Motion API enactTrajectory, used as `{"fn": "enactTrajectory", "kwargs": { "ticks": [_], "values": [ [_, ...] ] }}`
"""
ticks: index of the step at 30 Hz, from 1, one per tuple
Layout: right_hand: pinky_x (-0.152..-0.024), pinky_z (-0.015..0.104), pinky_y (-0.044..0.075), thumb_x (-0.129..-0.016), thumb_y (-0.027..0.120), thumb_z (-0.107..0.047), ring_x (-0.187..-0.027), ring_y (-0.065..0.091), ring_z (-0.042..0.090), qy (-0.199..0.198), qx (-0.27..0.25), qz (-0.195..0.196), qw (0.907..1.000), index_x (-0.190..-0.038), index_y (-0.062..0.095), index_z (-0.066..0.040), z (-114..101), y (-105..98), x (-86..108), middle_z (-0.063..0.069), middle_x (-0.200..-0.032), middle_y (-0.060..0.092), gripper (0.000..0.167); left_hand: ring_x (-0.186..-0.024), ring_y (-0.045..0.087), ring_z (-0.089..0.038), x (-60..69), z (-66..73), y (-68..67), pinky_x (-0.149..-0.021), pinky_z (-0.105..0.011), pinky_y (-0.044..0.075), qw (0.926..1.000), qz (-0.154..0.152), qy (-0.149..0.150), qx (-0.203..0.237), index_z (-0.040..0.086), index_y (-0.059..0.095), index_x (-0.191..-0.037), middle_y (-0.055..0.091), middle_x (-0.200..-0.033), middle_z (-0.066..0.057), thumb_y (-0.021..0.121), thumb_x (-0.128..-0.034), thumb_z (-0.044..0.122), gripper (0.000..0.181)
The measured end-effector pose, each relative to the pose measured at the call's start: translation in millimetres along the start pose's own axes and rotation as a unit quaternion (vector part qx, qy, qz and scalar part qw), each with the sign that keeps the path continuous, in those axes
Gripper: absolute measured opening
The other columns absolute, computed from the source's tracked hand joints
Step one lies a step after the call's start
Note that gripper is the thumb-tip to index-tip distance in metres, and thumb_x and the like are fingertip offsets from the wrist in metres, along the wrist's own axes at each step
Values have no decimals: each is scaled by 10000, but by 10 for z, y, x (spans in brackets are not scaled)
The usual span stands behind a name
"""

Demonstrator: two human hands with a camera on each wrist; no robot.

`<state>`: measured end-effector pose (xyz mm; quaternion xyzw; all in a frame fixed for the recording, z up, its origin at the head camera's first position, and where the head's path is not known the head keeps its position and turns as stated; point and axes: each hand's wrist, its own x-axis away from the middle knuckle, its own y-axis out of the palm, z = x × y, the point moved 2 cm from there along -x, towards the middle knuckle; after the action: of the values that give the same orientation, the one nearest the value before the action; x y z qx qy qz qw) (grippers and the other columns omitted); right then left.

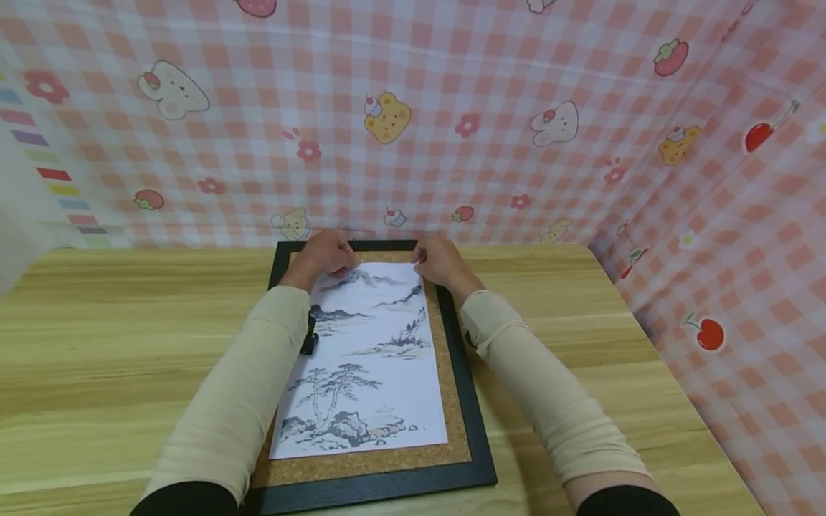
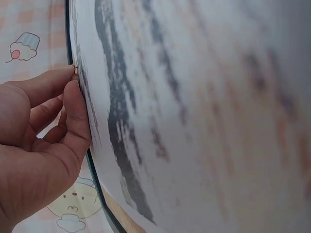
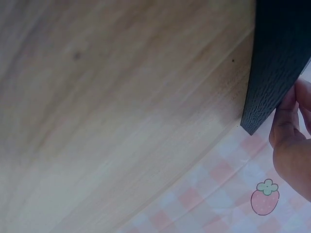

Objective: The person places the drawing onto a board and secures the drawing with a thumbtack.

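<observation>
A white sheet printed with an ink landscape [image 1: 368, 358] lies on a cork board [image 1: 368, 460] in a black frame [image 1: 387, 487]. At the sheet's top edge, left of the corner held by the other hand, is my left hand [image 1: 325, 252]. Its thumb and index fingertips meet in the left wrist view and pinch a tiny thing, mostly hidden, pin-like in size. My right hand [image 1: 442, 264] pinches the sheet's upper right corner with curled fingers. In the right wrist view the black frame partly covers those fingertips.
The board lies on a wood-grain table [image 1: 129, 344], its far end near a pink checked cloth [image 1: 452, 172]. More checked cloth hangs along the table's right side. A black wrist device [image 1: 310, 338] sits beside the left forearm, over the sheet.
</observation>
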<state>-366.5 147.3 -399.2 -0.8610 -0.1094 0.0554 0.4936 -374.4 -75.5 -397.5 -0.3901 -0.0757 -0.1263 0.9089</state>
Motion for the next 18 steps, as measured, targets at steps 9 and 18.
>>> {"fn": "enactTrajectory", "kwargs": {
  "ticks": [9,18],
  "values": [
    [-794,368,542,-930,704,3,-914,627,252,-20,-14,11,10000,-998,726,-7,22,-2,12,120,-1030,699,72,-751,581,-197,-17,2,10,-778,-357,496,10000,-40,-51,-29,-14,727,-897,631,-790,-62,679,-969,117,157],
    [-807,369,538,-931,694,10,-937,637,260,-77,-26,-66,9999,-990,722,-14,-3,-14,16,117,-1027,696,69,-774,588,-203,18,7,-4,-828,-374,497,10000,-37,-74,-37,-18,725,-908,658,-791,-70,669,-978,116,161]
  ]
}}
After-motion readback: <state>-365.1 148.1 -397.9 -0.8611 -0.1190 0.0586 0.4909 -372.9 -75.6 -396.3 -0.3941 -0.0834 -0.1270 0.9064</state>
